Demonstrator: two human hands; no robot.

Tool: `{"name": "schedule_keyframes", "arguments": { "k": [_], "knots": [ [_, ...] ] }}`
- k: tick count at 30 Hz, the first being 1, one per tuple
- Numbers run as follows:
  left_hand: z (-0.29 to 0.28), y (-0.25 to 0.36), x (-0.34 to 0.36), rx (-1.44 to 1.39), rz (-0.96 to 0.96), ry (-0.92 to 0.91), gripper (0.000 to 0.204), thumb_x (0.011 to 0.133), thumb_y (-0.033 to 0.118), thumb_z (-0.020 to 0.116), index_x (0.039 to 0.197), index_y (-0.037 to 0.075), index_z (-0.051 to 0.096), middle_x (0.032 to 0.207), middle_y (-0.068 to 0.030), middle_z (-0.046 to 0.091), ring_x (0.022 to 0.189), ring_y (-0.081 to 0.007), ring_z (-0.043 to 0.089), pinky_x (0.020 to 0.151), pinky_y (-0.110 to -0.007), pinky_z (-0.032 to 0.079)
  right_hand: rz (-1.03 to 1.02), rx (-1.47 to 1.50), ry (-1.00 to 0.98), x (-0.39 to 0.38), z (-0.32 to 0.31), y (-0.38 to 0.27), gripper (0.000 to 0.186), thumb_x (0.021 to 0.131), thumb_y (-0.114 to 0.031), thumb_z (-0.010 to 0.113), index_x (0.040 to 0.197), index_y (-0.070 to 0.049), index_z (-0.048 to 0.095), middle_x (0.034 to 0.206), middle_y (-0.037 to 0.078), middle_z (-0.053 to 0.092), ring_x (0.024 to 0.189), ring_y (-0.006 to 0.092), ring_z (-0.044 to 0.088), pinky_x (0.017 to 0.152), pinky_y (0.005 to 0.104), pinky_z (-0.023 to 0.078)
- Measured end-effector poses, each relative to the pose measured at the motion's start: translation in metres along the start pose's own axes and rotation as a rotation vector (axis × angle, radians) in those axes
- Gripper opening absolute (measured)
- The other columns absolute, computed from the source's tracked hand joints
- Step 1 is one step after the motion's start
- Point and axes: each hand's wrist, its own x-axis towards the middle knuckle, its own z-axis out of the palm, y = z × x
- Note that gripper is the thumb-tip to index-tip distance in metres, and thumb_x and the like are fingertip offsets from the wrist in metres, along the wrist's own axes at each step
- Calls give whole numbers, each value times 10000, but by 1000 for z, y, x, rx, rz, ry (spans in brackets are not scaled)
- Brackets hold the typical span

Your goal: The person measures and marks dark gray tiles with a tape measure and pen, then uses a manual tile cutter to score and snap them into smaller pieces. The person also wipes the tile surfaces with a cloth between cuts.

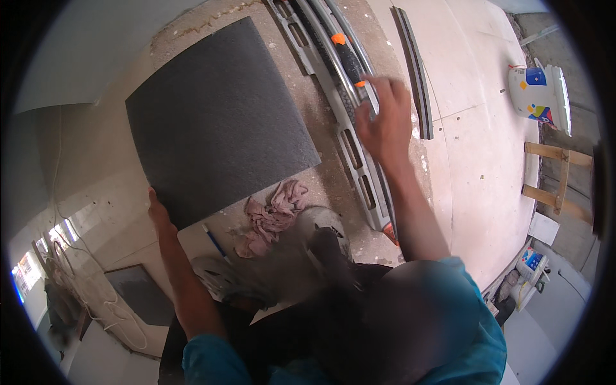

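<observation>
A large dark grey tile [218, 122] lies at the centre left, beside a long metal tile cutter [351, 138]. At the tile's near left corner, my left hand [159, 208] grips the edge, thumb showing and its other fingers mostly hidden. My right hand [387, 122] is over the cutter's rails, just below the black and orange handle [348, 59]. Its fingers are half bent and slightly blurred. Thumb and forefinger stand apart, with a silver metal part of the cutter showing between them.
A crumpled pink cloth [273, 215] and a blue pen-like stick [216, 244] lie near my feet. Another dark tile [141, 294] is at lower left. Dark strips [416, 74] lie right of the cutter. A white bucket [539, 95] and wooden frame [557, 176] stand at far right.
</observation>
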Motion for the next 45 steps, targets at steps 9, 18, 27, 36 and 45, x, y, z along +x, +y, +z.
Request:
{"name": "schedule_keyframes", "arguments": {
  "k": [9, 18, 27, 36, 45],
  "knots": [
    [10, -9, 0, 4, 50, -5, 950, 927, 662, 509, 1479, -91, 338, 1489, -240, 427, 1357, -354, 441, 1127, -432, 332, -384, -409, -211, 61, 16, 53, 477, 816, -69, 644, 1257, -250, 631, 1110, 86, 583, 898, 236, 633, 759, 358, 542],
    [6, -2, -2, 1, 12, 11, 966, 921, 667, 518, 1498, -79, 307, 1528, -231, 378, 1391, -348, 402, 1148, -425, 303, -233, -54, -265, -3, -52, 39, 354, 760, -35, 684, 1075, -195, 705, 916, 75, 524, 724, 220, 603, 605, 357, 516],
    [18, 3, -10, -32, 13, -44, 870, 954, 624, 496, 1511, -24, 330, 1532, -198, 385, 1391, -339, 402, 1154, -425, 302, 202, 21, -799, -272, -201, 70, 352, 756, -76, 696, 1072, -225, 657, 1057, 133, 529, 861, 319, 626, 672, 425, 556],
    [10, -9, 10, -10, 25, -28, 856, 967, 610, 481, 1501, -42, 334, 1504, -201, 421, 1358, -337, 445, 1138, -418, 333, 645, -60, -1092, -340, -229, 76, 208, 815, -122, 664, 1011, -185, 634, 991, 125, 509, 865, 316, 633, 650, 439, 548],
    [15, 5, -8, -56, 55, -75, 857, 963, 591, 508, 1483, -71, 350, 1492, -218, 432, 1333, -352, 471, 1129, -410, 349, 409, 604, -678, -189, -78, 28, 322, 939, -125, 628, 1256, -78, 606, 1020, 98, 692, 876, 204, 684, 704, 330, 532]
  ]
}}
